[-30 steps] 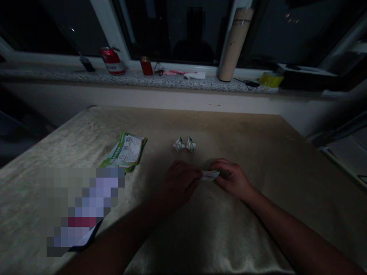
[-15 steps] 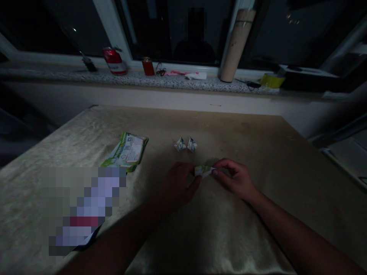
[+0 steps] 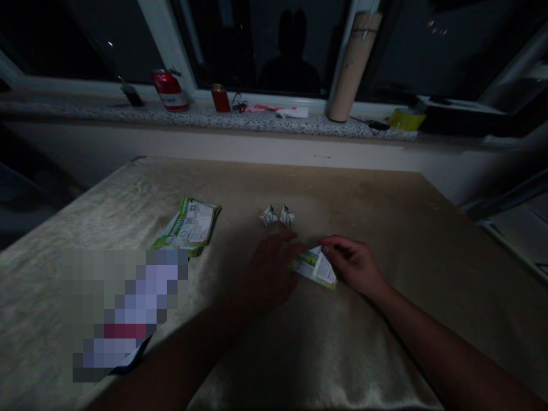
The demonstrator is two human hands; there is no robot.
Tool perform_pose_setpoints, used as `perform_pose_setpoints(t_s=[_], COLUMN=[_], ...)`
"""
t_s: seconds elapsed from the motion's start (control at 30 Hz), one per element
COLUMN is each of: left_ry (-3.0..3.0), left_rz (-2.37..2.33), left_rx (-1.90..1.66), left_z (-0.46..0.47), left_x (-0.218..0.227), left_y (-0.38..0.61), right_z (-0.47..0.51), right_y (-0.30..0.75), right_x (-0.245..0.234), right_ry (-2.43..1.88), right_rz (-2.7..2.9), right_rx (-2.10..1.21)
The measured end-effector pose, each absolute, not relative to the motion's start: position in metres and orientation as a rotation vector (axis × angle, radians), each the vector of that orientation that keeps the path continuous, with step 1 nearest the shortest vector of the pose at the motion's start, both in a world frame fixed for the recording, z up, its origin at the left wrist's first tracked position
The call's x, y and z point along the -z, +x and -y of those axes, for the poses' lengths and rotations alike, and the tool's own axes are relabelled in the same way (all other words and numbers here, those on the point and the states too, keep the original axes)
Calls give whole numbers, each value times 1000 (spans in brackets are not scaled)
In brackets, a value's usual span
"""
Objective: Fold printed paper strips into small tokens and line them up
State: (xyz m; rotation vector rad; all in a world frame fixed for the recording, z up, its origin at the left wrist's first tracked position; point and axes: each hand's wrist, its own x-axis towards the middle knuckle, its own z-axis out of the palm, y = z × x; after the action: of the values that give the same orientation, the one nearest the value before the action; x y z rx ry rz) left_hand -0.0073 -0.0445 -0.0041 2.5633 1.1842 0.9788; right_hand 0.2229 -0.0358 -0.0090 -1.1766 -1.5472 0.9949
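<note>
A green-and-white printed packet [image 3: 314, 264] lies on the tablecloth between my hands, folded so that it shows a slanted, pointed outline. My right hand [image 3: 353, 261] pinches its upper right corner between thumb and index finger. Over the packet's left end is my left hand [image 3: 274, 265], its fingers stretched out and apart in deep shadow; whether they press on it is hard to see. Just beyond, two small folded pieces [image 3: 269, 216] of similar print stand side by side. To the left lies a larger green-and-white pouch [image 3: 192, 225].
A blurred-out item [image 3: 141, 297] lies at the left of the cloth-covered table [image 3: 363, 200]. On the granite sill [image 3: 197, 121] stand a red can [image 3: 170, 91], a small red jar [image 3: 221, 99], a tall tan cylinder [image 3: 355, 68] and a yellow roll [image 3: 406, 120].
The narrow folded packet has been opened out into a wider, flatter shape. My left fingers have loosened from a pinch and spread; my right hand still grips a corner.
</note>
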Motion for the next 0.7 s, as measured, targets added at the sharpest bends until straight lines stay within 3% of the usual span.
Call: perform_pose_setpoints(t_s=[0.3,0.7], left_ry=[2816,2850], left_rz=[-954,-1060], left_rx=[-528,-403], left_z=[47,48], left_x=[-5,0], left_y=[-3,-1], right_z=[35,41], right_y=[219,231], right_x=[7,-8], right_ry=[-1051,-1020], right_rz=[2189,2543], right_rx=[-615,-500])
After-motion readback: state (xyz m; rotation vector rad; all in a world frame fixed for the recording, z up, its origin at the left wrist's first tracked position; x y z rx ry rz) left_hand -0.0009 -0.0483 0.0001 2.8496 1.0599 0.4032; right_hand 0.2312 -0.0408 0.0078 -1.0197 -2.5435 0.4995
